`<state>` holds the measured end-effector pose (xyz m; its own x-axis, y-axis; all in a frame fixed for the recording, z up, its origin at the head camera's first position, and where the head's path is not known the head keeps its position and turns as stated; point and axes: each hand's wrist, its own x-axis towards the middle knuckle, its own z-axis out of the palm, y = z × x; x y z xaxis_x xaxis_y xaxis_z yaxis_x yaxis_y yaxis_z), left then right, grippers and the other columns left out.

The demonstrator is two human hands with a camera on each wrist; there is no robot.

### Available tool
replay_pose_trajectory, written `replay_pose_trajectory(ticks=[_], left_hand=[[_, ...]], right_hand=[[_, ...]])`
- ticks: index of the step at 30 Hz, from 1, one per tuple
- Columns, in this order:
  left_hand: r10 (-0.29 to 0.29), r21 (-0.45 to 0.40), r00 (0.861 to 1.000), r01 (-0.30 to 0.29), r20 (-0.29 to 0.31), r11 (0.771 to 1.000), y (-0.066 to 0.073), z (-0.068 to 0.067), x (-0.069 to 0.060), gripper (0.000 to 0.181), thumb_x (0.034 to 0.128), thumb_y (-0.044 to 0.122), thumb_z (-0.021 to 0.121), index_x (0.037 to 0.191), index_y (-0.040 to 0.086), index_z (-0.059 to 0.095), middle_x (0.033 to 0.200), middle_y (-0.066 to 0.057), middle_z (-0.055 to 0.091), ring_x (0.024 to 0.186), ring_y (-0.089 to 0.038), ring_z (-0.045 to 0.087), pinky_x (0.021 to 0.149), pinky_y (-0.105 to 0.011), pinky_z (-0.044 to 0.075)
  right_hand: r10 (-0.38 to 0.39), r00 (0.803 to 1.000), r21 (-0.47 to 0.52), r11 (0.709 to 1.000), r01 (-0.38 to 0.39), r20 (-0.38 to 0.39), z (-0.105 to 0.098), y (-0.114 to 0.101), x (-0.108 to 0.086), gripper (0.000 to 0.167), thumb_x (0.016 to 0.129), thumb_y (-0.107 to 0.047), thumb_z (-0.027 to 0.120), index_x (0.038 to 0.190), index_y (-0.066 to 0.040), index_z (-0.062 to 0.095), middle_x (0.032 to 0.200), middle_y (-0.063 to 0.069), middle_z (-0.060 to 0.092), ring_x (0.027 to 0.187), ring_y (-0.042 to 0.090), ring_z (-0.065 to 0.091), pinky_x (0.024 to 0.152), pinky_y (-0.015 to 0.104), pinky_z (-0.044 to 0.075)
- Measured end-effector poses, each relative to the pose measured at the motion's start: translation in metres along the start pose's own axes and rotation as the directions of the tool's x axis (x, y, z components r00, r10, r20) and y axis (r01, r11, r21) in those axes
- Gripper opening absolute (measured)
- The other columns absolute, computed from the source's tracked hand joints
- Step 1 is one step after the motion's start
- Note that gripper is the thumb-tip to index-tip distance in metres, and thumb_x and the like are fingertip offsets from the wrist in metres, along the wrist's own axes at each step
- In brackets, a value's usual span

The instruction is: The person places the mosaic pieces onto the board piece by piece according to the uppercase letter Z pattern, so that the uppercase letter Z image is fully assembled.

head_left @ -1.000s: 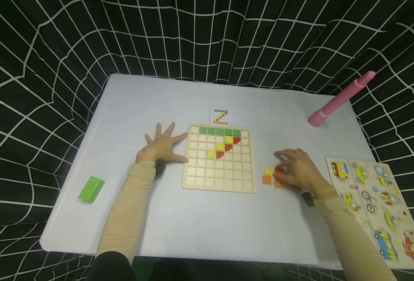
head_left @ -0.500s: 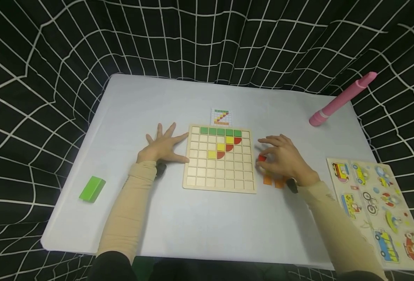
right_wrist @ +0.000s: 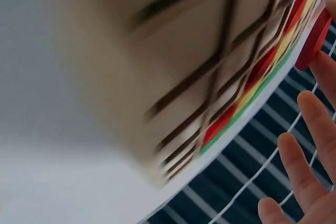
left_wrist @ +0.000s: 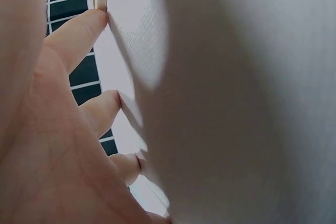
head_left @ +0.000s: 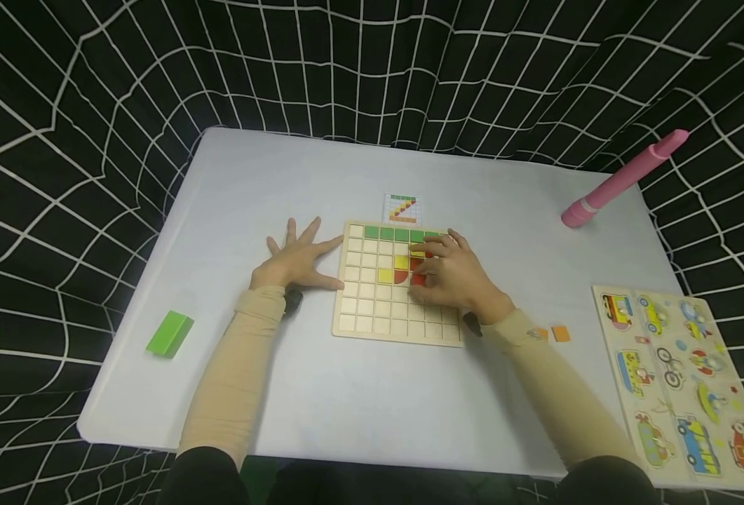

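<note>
On the table lies a wooden grid board with green squares along its top row and yellow squares and red quarter-round tiles stepping diagonally below. My left hand rests spread on the table, thumb and index finger touching the board's left edge; the left wrist view shows an index fingertip against that edge. Over the board's right half, my right hand pinches a red tile between thumb and index finger, the other fingers extended. This hand hides several cells and part of the pattern.
A small pattern card lies just behind the board. Orange tiles sit beside the right forearm. A green block is at left, a vehicle puzzle board at right, and a pink pen-shaped object at back right.
My right hand has picked up the red tile from the loose pieces at right and carried it left over the board. The left hand stays at the board's edge.
</note>
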<state>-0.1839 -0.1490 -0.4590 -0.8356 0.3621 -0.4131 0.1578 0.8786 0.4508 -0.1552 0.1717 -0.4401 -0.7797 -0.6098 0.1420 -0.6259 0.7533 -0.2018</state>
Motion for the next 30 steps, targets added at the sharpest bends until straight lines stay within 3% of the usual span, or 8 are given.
replay_pose_trajectory(ticks=[6, 11, 22, 30], left_hand=[[0.004, 0.004, 1.0, -0.004, 0.002, 1.0, 0.0, -0.002, -0.001, 0.102, 0.081, 0.068, 0.075, 0.164, 0.04, 0.022, 0.176, -0.008, -0.016, 0.153, -0.053, -0.029, 0.11, -0.088, -0.013], [0.007, -0.001, 1.0, -0.007, 0.005, 1.0, 0.001, -0.002, 0.0, 0.102, 0.081, 0.069, 0.074, 0.164, 0.041, 0.023, 0.176, -0.008, -0.017, 0.153, -0.052, -0.029, 0.11, -0.088, -0.013], [0.004, 0.003, 1.0, -0.004, -0.002, 1.0, 0.002, -0.002, 0.001, 0.102, 0.0808, 0.067, 0.076, 0.164, 0.039, 0.024, 0.176, -0.009, -0.016, 0.153, -0.053, -0.029, 0.11, -0.088, -0.013], [-0.002, 0.011, 1.0, 0.002, 0.003, 1.0, 0.001, 0.0, 0.001, 0.103, 0.0807, 0.068, 0.076, 0.164, 0.039, 0.023, 0.176, -0.009, -0.016, 0.153, -0.053, -0.029, 0.11, -0.089, -0.012]], right_hand=[[-0.108, 0.994, -0.051, 0.993, 0.109, 0.034, 0.01, -0.029, 0.018, 0.017, 0.083, -0.035, 0.078, 0.079, -0.019, 0.079, 0.134, 0.004, 0.072, 0.134, 0.035, 0.058, 0.121, 0.068, 0.034], [-0.111, 0.992, -0.063, 0.991, 0.114, 0.062, 0.015, -0.042, 0.025, 0.016, 0.084, -0.033, 0.075, 0.076, -0.019, 0.077, 0.135, 0.001, 0.072, 0.137, 0.033, 0.056, 0.123, 0.065, 0.031], [-0.102, 0.991, -0.118, 0.987, 0.112, 0.089, 0.021, -0.042, 0.027, 0.019, 0.085, -0.039, 0.076, 0.079, -0.021, 0.079, 0.137, 0.0, 0.071, 0.137, 0.031, 0.056, 0.124, 0.065, 0.03], [-0.126, 0.991, -0.104, 0.986, 0.131, 0.053, 0.023, -0.041, 0.027, 0.017, 0.085, -0.036, 0.076, 0.078, -0.022, 0.079, 0.132, -0.001, 0.074, 0.132, 0.03, 0.059, 0.123, 0.066, 0.031]])
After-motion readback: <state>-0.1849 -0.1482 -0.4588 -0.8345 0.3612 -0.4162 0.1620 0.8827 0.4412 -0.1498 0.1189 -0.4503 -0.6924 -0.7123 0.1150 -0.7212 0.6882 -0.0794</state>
